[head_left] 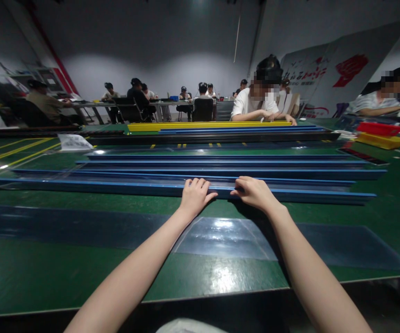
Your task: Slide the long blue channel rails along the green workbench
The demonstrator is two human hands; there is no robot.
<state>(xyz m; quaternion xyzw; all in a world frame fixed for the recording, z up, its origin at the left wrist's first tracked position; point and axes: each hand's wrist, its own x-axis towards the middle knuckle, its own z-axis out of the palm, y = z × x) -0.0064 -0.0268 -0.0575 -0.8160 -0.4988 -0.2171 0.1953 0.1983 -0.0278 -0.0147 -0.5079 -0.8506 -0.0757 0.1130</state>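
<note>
A long blue plastic channel strip (144, 188) lies across the green table in front of me, its raised edges running left to right. My left hand (196, 195) grips it near the middle, fingers curled over its edges and thumb along the near side. A short gap to the right, my right hand (254, 193) holds the same strip with bent fingers and thumb at its near edge; the fingertips are partly hidden. Between me and the strip, a flat clear plastic sheet (220, 236) lies lengthwise on the table, under my forearms.
More blue strips (310, 174) lie parallel just behind. Farther back are a black strip (220, 138), a yellow strip (193, 126) and crumpled clear plastic (75, 142). Red (380, 129) and yellow (382, 140) trays stand at right. A co-worker (258, 97) sits opposite.
</note>
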